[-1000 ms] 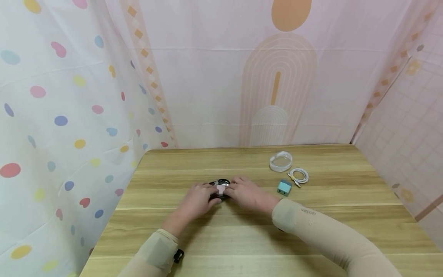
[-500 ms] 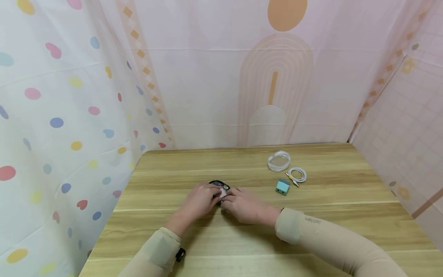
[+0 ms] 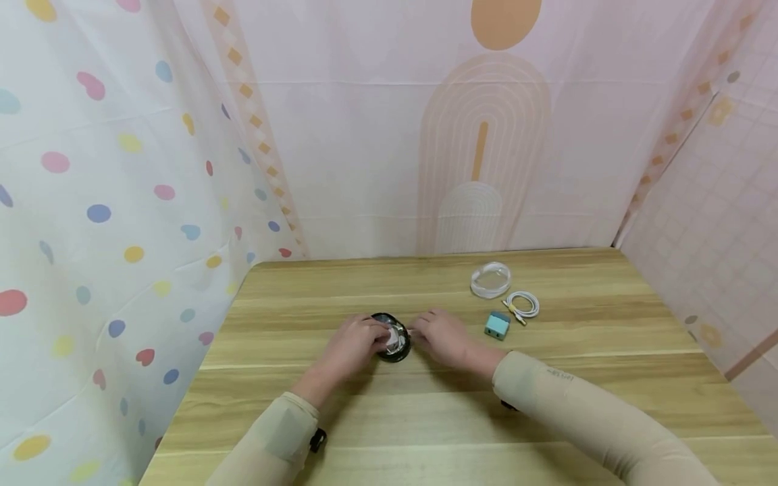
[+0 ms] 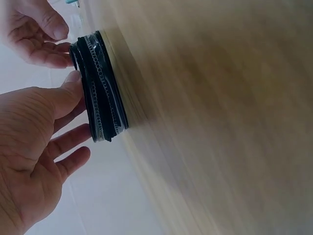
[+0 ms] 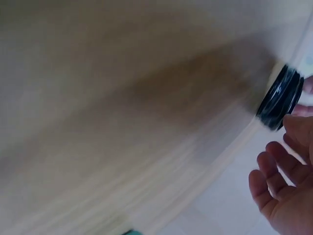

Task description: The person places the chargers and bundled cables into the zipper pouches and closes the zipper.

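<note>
A small round pouch (image 3: 398, 354) with a black rim and clear top lies on the wooden table, something whitish showing inside. My left hand (image 3: 354, 343) grips its left edge, thumb and fingers against the side in the left wrist view. Two rows of zipper teeth (image 4: 98, 73) run along the black side, dark fabric between them. Opposite, my right hand (image 3: 442, 337) has curled fingertips right at the pouch's right edge, near a thin pale bit. In the right wrist view, its other fingers (image 5: 276, 169) are loosely bent. I cannot tell whether the right fingertips pinch anything.
On the right of the wooden table (image 3: 340, 290) lie a clear coiled item (image 3: 474, 287), a white coiled cable (image 3: 535, 312) with a yellow tie, and a teal charger plug (image 3: 497, 326). A patterned curtain (image 3: 365, 169) hangs behind the table's back edge.
My right hand has moved from over the pouch out to its right edge, uncovering more of the pouch's top and rim. The left hand stays at the left edge.
</note>
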The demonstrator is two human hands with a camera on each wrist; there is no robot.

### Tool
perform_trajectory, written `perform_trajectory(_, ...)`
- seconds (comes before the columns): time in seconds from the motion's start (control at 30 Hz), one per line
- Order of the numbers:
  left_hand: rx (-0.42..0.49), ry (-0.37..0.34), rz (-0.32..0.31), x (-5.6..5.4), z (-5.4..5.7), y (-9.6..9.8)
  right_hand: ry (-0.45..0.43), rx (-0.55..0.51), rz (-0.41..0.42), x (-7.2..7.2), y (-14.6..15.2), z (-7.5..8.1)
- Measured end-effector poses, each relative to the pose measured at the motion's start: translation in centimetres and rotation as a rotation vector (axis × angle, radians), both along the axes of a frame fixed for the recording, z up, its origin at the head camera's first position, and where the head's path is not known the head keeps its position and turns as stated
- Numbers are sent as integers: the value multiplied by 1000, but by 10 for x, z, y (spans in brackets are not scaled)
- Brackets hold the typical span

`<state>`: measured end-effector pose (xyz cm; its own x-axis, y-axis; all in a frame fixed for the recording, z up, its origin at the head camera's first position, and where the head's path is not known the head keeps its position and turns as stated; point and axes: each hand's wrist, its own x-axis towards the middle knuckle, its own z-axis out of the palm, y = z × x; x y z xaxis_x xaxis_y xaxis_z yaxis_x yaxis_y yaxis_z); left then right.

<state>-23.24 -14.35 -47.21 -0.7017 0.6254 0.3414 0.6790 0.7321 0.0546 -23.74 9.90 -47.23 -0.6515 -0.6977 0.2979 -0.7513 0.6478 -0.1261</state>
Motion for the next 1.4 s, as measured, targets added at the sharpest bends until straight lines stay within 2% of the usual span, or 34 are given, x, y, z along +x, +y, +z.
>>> perform_trajectory(0.13,-4,-14,-15,-2,2,0,-48,39,33,-8,3,2)
perform_trajectory(0.33,-25,-97,-15,-1,7,0,-94,117,50,-9,1,3)
perform_trajectory(0.5,-49,-151,17,0,7,0,-206,49,-20,-10,-5,4)
perform_trajectory(0.6,-58,-153,33,-1,4,0,-304,-18,-76,-13,-10,3)
perform_trajectory(0.87,-67,-174,37,1,7,5,-496,-128,-169,-21,-20,2)
perform_trajectory(1.2,-73,-164,44,3,6,4,-537,-191,-254,-20,-23,-1)
perform_trajectory(1.4,-76,-133,33,5,6,3,-532,-207,-245,-18,-23,0)
